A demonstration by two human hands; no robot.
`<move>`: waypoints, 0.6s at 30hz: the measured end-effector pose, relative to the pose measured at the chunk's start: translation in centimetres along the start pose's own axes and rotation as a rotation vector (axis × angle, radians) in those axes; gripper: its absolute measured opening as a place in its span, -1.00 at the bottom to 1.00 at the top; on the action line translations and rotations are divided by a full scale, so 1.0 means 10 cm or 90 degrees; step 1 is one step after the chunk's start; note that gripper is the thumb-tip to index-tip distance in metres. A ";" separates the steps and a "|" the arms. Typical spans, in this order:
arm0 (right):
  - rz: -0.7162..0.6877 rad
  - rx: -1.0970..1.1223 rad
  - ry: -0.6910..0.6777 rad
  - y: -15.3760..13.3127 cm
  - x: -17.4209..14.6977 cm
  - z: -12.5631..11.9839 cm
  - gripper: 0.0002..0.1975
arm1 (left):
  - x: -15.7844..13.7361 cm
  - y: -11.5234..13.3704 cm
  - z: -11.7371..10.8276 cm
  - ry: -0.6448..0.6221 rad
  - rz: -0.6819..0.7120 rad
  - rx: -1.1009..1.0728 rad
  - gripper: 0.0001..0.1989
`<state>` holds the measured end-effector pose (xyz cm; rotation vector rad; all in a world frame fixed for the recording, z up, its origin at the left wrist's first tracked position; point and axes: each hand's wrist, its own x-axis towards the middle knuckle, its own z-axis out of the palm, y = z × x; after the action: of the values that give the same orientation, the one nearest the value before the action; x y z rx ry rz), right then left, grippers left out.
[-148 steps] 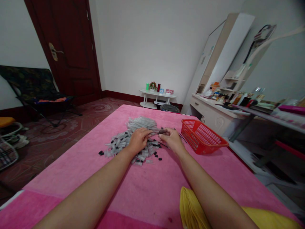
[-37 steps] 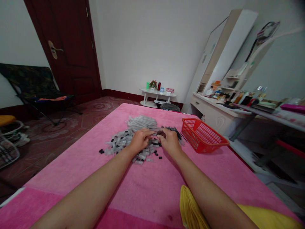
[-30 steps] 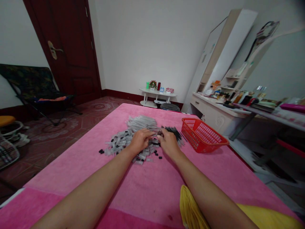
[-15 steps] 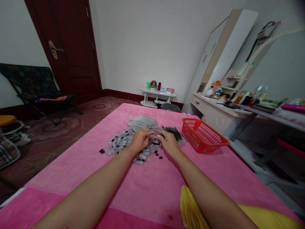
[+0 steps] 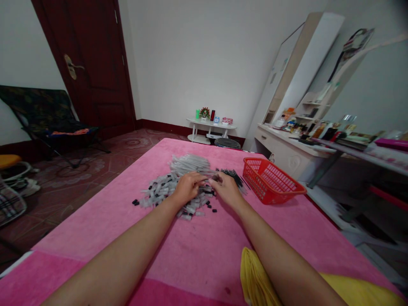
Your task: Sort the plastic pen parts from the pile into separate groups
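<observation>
My left hand (image 5: 188, 187) is closed in a pinch over the middle of the pink-covered table. Facing it, my right hand (image 5: 227, 188) pinches too, fingertips close to those of the left. A slender, see-through pen barrel seems to lie between them, mostly covered by the fingers. Beneath and beside my left hand spreads a heap of clear pen caps (image 5: 159, 189), with small black plugs (image 5: 209, 207) mixed in and scattered around. Beyond the hands lies a pile of clear pen barrels (image 5: 189, 163). Dark-tipped pen refills (image 5: 235, 176) lie bundled just past my right hand.
A red plastic basket (image 5: 272, 193) stands right of the refills. Yellow cloth (image 5: 255, 276) lies under my right forearm on the pink table cover (image 5: 191, 263). A folding chair (image 5: 47, 114) is at the left, a dressing table (image 5: 287, 144) at the right.
My right hand's fingers have shifted slightly, curling closer around what lies between the fingertips. My left hand and the piles have stayed almost as they were.
</observation>
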<state>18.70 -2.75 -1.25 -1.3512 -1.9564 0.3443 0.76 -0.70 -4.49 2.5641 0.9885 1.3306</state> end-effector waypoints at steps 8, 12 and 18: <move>-0.003 0.016 -0.011 0.04 0.01 0.02 -0.69 | 0.01 -0.01 -0.01 0.000 -0.003 -0.003 -0.71; -0.001 0.018 -0.046 0.01 0.01 0.00 -0.60 | 0.01 -0.01 -0.01 -0.012 0.009 -0.009 -0.73; -0.015 0.015 -0.030 -0.01 0.01 -0.01 -0.69 | 0.00 -0.01 -0.01 0.006 -0.007 -0.031 -0.72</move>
<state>18.66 -2.70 -1.13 -1.3155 -1.9997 0.3901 0.65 -0.61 -4.46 2.5145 0.9583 1.3485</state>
